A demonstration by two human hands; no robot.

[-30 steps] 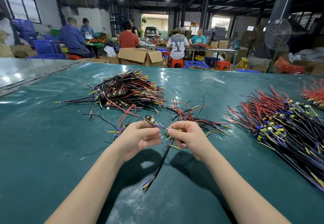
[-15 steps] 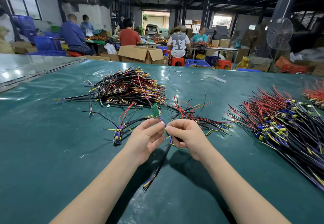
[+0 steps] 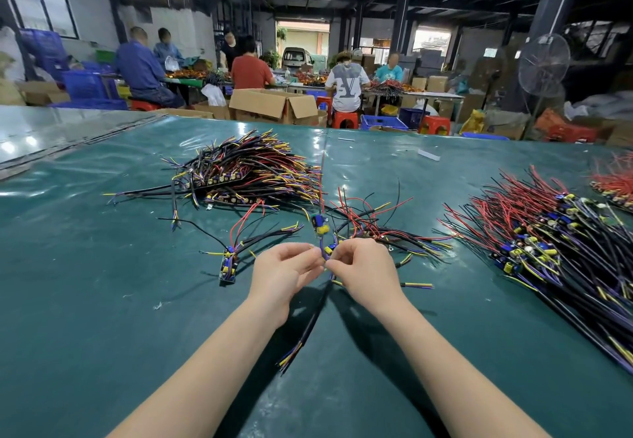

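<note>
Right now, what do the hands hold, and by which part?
Left hand and right hand pinch a wired circuit board by its wires, just below it.

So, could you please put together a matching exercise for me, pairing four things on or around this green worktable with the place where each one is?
Things:
1. wired board
2. lone board
3. red-wired pile
4. cardboard box

Places:
A. lying on the green mat, just left of the hands
B. beyond the table's far edge, flaps open
C. pinched between the left hand and the right hand, one red wire pointing up
D. spread over the mat's right side

Pairs: 1-C, 2-A, 3-D, 4-B
</note>
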